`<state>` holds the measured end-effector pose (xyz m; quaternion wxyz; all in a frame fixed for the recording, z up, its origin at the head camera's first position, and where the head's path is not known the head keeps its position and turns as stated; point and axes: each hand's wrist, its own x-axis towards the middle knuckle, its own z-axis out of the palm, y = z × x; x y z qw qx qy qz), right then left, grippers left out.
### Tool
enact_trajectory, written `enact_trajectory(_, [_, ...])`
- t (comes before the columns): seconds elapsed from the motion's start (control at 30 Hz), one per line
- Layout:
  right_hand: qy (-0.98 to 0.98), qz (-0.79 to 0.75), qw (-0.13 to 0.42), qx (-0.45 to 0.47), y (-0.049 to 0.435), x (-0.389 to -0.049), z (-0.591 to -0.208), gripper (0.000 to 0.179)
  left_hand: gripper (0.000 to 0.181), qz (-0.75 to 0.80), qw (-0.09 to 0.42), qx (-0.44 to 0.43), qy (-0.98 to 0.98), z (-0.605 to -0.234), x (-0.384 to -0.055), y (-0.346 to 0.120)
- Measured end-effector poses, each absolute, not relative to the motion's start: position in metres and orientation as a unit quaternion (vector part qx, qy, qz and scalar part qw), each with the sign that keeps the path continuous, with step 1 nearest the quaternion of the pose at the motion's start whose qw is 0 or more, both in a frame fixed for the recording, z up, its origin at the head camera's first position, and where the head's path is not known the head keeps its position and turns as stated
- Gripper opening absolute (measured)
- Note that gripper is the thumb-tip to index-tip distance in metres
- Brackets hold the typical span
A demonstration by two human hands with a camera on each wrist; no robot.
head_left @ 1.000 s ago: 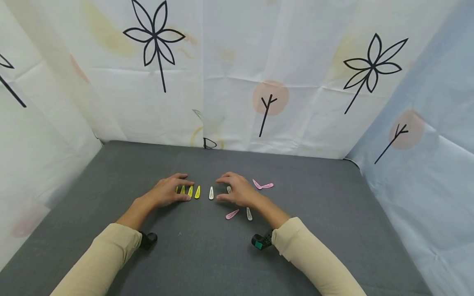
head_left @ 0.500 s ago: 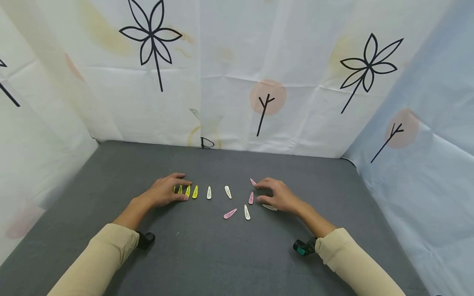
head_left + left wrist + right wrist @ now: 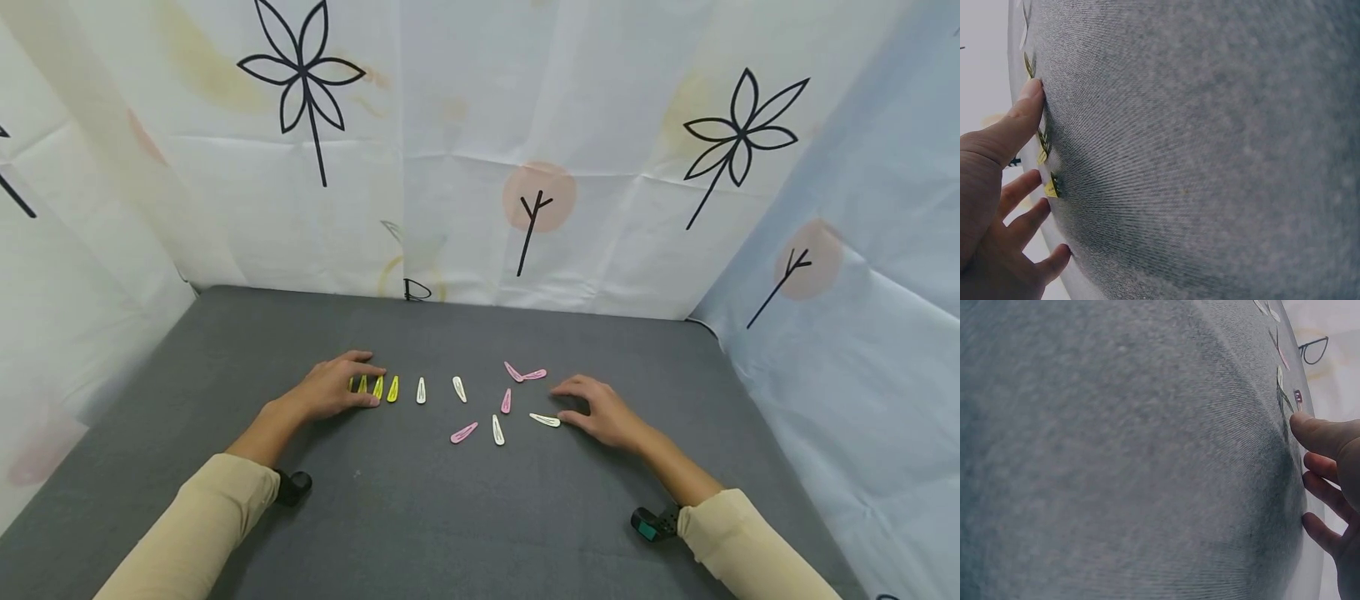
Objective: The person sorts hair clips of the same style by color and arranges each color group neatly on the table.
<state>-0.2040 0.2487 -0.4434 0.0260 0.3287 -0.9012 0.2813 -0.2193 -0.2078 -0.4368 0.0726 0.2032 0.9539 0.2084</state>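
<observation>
In the head view my left hand (image 3: 337, 387) rests at a row of several yellow snap hair clips (image 3: 393, 389), fingers relaxed and spread. Its thumb tip lies right at one yellow clip, and the hand partly hides the row's left end. In the left wrist view, yellow clips (image 3: 1052, 185) show between thumb and fingers. To the right stand two white clips, one upright (image 3: 421, 391) and one tilted (image 3: 459, 389). My right hand (image 3: 603, 412) is low over the table with loosely bent fingers, holding nothing. Its thumb tip is right at the end of another white clip (image 3: 544, 420).
Pink clips lie scattered: one near the front (image 3: 463, 432), one upright (image 3: 506, 401), and two meeting in a V (image 3: 534, 375). A further white clip (image 3: 498, 430) lies among them. The grey table (image 3: 420, 517) ends at a patterned white cloth (image 3: 465, 225) behind.
My right hand has moved right, away from the tilted white clip, past the pink clips, uncovering a pink and a white clip. My left hand has stayed at the yellow row.
</observation>
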Motion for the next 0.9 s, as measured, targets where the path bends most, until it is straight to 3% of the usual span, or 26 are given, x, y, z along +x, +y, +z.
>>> enact_trajectory(0.6, [-0.901, 0.269, 0.050, 0.336, 0.244, -0.196, -0.450, 0.035, 0.052, 0.214, 0.082, 0.197, 0.953, -0.439, -0.220, -0.210])
enact_trajectory(0.9, [-0.905, 0.283, 0.036, 0.315, 0.239, -0.192, -0.451, 0.036, 0.053, 0.213, 0.085, 0.196, 0.953, -0.441, -0.221, -0.211])
